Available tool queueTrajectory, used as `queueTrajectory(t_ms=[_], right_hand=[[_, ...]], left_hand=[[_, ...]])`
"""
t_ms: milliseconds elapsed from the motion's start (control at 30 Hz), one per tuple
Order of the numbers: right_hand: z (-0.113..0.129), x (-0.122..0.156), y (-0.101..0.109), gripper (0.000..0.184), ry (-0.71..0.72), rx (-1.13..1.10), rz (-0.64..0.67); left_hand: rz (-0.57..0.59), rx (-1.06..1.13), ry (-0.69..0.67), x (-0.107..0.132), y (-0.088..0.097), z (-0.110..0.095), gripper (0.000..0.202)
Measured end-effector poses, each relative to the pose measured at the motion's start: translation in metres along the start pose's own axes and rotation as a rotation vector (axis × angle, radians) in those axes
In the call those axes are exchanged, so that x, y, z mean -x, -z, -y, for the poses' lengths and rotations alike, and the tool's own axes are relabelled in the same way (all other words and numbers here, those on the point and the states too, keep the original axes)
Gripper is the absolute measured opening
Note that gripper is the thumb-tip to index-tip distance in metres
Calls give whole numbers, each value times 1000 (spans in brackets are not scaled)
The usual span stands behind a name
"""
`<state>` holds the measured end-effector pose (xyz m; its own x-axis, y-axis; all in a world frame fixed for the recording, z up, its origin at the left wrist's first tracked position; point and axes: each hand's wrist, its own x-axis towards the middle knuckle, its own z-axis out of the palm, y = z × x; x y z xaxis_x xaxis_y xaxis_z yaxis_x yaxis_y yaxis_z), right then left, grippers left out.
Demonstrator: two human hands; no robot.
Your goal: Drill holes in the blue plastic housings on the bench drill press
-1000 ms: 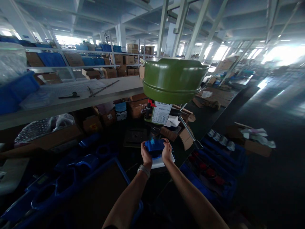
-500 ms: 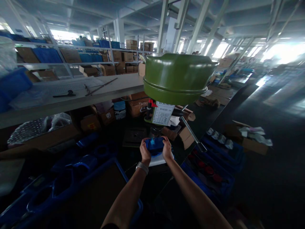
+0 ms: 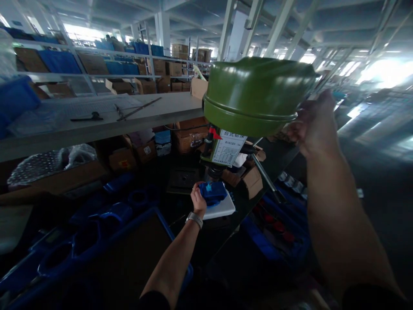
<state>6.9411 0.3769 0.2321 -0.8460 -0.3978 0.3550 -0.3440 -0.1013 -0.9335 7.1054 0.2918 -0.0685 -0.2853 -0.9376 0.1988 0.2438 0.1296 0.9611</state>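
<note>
My left hand (image 3: 198, 199) is closed on the left end of a glossy blue plastic part (image 3: 213, 192). The part rests on a white block (image 3: 222, 208) beneath the chuck (image 3: 213, 173) of a green drill press (image 3: 258, 97). A light blue-green patch shows on top of the part. Raised high on the right, my right hand (image 3: 311, 125) is beside the green cover, blurred, with its fingers apart and nothing visible in them. Whether it touches the cover I cannot tell.
The press's feed lever (image 3: 266, 176) slants down to the right. Blue crates (image 3: 267, 241) with red and dark parts stand at lower right. Blue moulded parts (image 3: 87, 243) fill the lower left. A grey shelf (image 3: 155, 113) with tools runs behind, above cardboard boxes (image 3: 189, 140).
My right hand has let go of the blue part and moved up and right to the side of the press's green cover. My left hand still holds the part. The view has shifted slightly.
</note>
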Motion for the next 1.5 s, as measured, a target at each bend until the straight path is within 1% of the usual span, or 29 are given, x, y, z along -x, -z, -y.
queueTrajectory(t_ms=[67, 100, 167, 200, 333, 433, 633, 767, 900, 1000, 1133, 1300, 1500], right_hand=[[12, -3, -11, 61, -34, 75, 103], [14, -3, -16, 54, -13, 105, 124], [12, 0, -23, 40, 67, 129, 112], [10, 1, -25, 37, 100, 120, 101], [10, 6, -29, 41, 120, 43, 30], [12, 9, -29, 43, 164, 13, -27], [9, 13, -28, 45, 275, -140, -39], [9, 20, -26, 40, 314, -151, -59], [7, 28, -23, 29, 386, -163, -24], [5, 35, -21, 22, 423, -174, -40], [5, 47, -19, 22, 470, -125, -52], [7, 63, -18, 21, 474, -98, -60], [6, 71, -17, 22, 490, -104, -69]], left_hand=[[4, 2, -5, 0, 1, 0, 38], [4, 5, -8, 0, 1, 0, 38], [1, 11, -19, 0, 0, 2, 38], [-3, 14, -26, 0, -1, 4, 38], [-35, 15, -54, -1, -4, 10, 39], [-49, 18, -55, -2, -5, 14, 37], [-44, 28, -71, -3, -3, 13, 38], [-56, 33, -78, -2, -3, 10, 37], [-61, 44, -72, -2, -4, 8, 37], [-65, 48, -64, -3, -3, 7, 38], [-69, 53, -53, -3, -4, 7, 39], [-63, 59, -37, -2, -4, 7, 39], [-50, 60, -34, -1, -1, 5, 41]])
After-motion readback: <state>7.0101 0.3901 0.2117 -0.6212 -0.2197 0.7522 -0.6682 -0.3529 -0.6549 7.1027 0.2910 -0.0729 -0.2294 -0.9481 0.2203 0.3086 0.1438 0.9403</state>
